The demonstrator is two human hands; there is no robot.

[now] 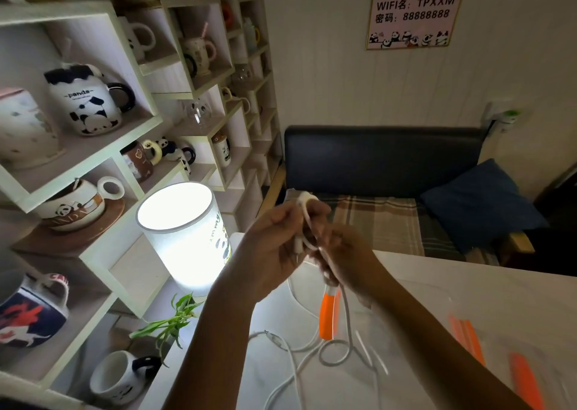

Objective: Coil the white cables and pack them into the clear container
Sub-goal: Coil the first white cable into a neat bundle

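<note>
Left hand [274,247]: fingers pinching thin white cable [307,222], raised over white desk [437,284].
Right hand [346,253]: fingers curled around the same cable.
Cable axis: hangs roughly vertical, tail looping on desk.
Clear plastic container [499,331]: right, on desk.

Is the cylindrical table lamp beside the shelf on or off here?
On. The white cylindrical fabric-shade lamp glows brightly, its top opening nearly blown out, against the dim room.

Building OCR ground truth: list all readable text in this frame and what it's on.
"WIFI名: TPXXM" and "密码: 88888888": pink wall sign.
"panda": white panda mug on the shelf; the smaller line under it is unreadable.
"NDA", partly hidden: brown-banded cup.
"mmy", cut off: lit lamp shade.
"CA", cut off: navy mug.
</note>
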